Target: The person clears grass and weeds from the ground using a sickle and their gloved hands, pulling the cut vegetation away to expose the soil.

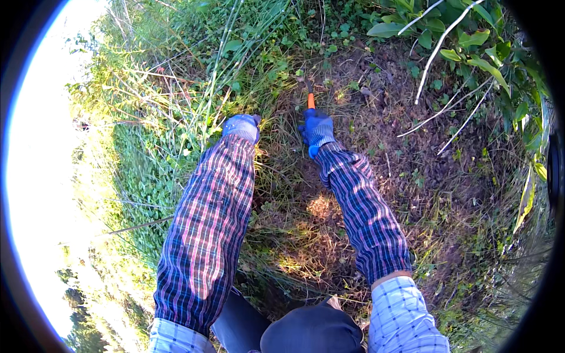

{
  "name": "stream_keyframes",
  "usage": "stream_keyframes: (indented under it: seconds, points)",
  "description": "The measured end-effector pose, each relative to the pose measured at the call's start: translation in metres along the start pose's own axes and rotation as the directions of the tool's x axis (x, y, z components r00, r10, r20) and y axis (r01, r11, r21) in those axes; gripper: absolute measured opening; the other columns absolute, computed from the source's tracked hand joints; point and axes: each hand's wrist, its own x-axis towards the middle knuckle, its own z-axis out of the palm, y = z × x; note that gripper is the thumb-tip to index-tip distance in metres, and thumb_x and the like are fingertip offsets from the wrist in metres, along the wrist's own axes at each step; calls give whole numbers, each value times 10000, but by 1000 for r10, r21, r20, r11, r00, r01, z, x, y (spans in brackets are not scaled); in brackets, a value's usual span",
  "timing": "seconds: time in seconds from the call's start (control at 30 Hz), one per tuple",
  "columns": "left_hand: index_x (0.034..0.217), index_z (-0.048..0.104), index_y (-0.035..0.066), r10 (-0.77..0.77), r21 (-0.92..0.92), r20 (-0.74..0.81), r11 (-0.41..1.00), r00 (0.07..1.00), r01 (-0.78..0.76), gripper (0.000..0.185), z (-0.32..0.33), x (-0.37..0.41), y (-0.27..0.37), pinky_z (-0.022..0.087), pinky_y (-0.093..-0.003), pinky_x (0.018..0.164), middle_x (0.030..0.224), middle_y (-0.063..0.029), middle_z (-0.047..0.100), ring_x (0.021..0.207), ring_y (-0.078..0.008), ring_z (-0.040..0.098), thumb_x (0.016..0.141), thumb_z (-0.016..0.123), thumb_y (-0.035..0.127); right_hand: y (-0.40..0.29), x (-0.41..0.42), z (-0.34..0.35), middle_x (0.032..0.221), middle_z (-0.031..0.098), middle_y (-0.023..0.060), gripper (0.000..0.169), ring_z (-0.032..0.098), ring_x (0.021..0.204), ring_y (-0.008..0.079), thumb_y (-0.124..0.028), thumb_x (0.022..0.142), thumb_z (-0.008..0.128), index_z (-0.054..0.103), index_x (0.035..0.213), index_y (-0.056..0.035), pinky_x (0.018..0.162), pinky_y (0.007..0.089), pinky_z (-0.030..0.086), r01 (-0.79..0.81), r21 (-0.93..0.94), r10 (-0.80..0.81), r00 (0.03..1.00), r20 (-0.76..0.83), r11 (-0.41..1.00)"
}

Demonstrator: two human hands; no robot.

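Note:
My right hand [318, 126], in a blue work glove, is closed around the orange handle [311, 101] of a hand tool. A thin dark part [308, 84] extends from the handle towards the grass; its shape is too blurred among the stalks to name the tool. To the left, my left hand [242, 125], also gloved in blue, is low among grass and tall green stems [216, 81]. Its fingers are turned away from view, so I cannot tell whether they grip any stalks. Plaid sleeve covers [207, 220] run over both forearms.
Broad-leaved branches [479, 48] and bare pale twigs [435, 53] reach in from the upper right. Dry litter and soil [393, 145] lie right of the tool. Dense weeds [141, 150] fill the left, beside a bright drop-off. My dark-clad knee [311, 328] is at the bottom.

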Motion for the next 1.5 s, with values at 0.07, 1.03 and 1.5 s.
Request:
stream_keyframes:
  seconds: [0.07, 1.03, 1.5]
  points:
    - [1381, 480, 227, 31, -52, 4, 998, 1000, -31, 515, -6, -3, 9, 456, -436, 1021, 1360, -87, 543, 1226, -289, 545, 880, 524, 115, 22, -4, -25, 634, 589, 39, 317, 518, 445, 140, -317, 968, 493, 605, 1029, -28, 378, 298, 393, 98, -261, -110, 993, -31, 960]
    - [1148, 680, 216, 202, -183, -228, 952, 952, -246, 310, 41, -2, -43, 537, -402, 857, 1059, -137, 684, 953, -312, 665, 848, 599, 232, 84, -142, -79, 621, 537, -1, 398, 496, 487, 90, -368, 965, 548, 607, 1197, -50, 452, 250, 408, -47, -291, 100, 981, 168, 956]
    - [1173, 670, 220, 117, -296, -157, 942, 981, -160, 321, 57, 6, -47, 518, -405, 888, 1104, -162, 665, 1002, -329, 650, 867, 577, 187, 4, -48, -6, 672, 586, 114, 430, 559, 581, 209, -442, 944, 508, 585, 1134, -64, 570, 367, 481, 384, -667, -338, 919, 205, 639]
